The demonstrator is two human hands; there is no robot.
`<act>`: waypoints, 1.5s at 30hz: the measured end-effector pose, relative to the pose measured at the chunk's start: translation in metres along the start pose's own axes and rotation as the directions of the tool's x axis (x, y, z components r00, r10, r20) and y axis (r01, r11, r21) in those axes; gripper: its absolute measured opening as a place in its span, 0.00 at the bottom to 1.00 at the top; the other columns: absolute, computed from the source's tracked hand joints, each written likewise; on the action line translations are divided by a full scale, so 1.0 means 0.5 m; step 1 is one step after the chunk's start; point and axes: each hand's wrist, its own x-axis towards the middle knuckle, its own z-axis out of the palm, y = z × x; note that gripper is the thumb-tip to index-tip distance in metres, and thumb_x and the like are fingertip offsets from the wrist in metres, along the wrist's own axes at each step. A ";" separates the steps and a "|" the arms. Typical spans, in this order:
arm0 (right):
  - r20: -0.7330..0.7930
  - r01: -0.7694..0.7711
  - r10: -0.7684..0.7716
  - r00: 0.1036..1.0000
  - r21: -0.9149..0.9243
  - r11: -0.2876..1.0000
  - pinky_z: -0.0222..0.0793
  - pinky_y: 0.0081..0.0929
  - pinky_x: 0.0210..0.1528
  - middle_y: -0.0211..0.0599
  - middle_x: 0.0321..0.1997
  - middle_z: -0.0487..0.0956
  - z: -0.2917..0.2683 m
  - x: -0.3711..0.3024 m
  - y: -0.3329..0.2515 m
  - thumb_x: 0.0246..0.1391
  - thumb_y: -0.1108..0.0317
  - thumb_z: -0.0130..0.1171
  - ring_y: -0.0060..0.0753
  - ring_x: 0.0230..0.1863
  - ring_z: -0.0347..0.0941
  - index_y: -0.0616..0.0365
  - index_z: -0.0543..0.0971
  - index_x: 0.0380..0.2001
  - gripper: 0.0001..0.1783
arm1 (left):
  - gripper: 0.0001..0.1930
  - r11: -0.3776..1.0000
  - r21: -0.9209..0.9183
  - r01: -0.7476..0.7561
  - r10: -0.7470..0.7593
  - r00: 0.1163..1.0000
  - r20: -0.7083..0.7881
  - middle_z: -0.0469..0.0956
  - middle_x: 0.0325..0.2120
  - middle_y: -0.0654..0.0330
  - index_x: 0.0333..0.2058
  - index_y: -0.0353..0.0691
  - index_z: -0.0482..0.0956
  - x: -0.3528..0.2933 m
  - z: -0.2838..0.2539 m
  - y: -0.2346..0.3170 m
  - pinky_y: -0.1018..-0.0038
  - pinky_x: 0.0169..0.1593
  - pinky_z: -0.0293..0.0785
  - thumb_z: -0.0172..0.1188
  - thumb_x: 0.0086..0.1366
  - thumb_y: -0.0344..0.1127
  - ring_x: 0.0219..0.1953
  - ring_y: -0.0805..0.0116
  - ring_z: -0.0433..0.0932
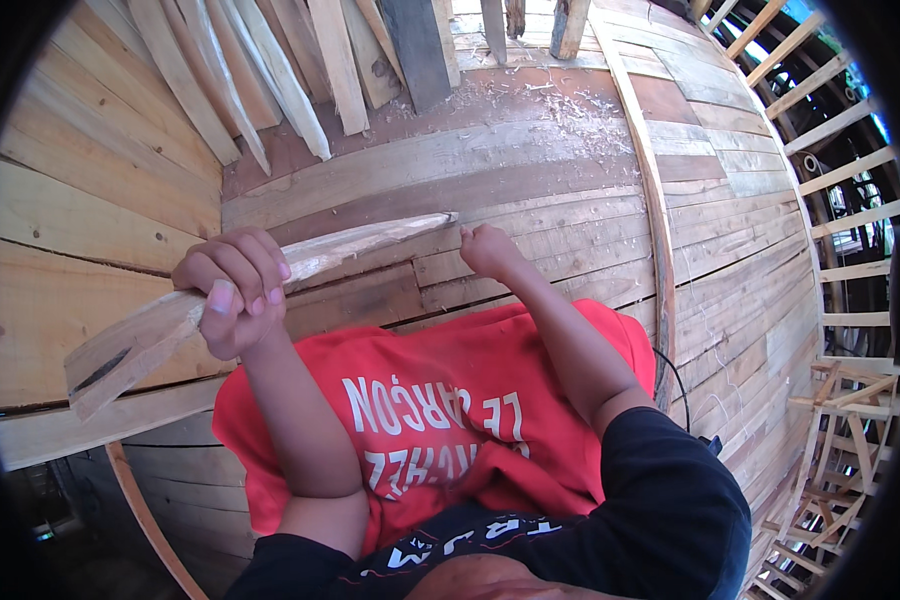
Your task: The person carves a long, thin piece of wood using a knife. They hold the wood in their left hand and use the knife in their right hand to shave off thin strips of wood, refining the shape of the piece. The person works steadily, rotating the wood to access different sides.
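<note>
A long rough-hewn piece of wood [355,247] slants across in front of me, thick and squared at its lower left end and tapering to a narrow tip on the right. My left hand [235,285] is wrapped round its middle part, fingers over the top. Close beside the narrow tip is my right hand [490,252], its fingers curled closed; whether anything sits inside them is hidden. A red cloth [440,360] with white lettering lies across my lap under both forearms.
Several planks and split wood pieces [340,65] lean at the far left by a plank wall [90,180]. Shavings [570,120] litter the board floor [530,205]. A long batten [645,180] crosses the floor on the right, with a slatted railing [850,225] beyond and a thin cable [682,385] beside me.
</note>
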 end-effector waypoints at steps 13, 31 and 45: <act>-0.062 0.190 -0.187 0.980 0.052 0.980 0.68 0.54 0.38 0.60 0.26 0.77 -0.036 -0.094 -0.163 0.67 0.54 0.42 0.63 0.33 0.76 0.66 0.78 0.27 0.26 | 0.11 0.998 0.028 0.051 -0.047 0.988 -0.146 0.65 0.12 0.66 0.20 0.46 0.63 -0.018 -0.020 0.002 0.71 0.28 0.66 0.50 0.62 0.34 0.16 0.72 0.66; -0.050 0.163 -0.157 0.986 0.131 0.978 0.68 0.55 0.40 0.61 0.28 0.77 -0.011 -0.055 -0.099 0.67 0.52 0.41 0.66 0.35 0.75 0.66 0.77 0.29 0.28 | 0.12 0.998 0.023 0.060 -0.056 0.988 -0.143 0.65 0.12 0.65 0.20 0.46 0.62 -0.014 -0.007 0.000 0.70 0.28 0.67 0.50 0.62 0.33 0.16 0.71 0.65; 0.032 0.229 -0.236 0.971 0.137 0.964 0.66 0.53 0.38 0.63 0.25 0.76 -0.068 -0.101 -0.167 0.68 0.53 0.43 0.68 0.33 0.73 0.69 0.74 0.27 0.27 | 0.12 0.993 0.090 0.075 -0.063 0.989 -0.132 0.65 0.12 0.65 0.20 0.46 0.63 -0.014 0.004 0.008 0.70 0.29 0.66 0.49 0.63 0.34 0.17 0.72 0.66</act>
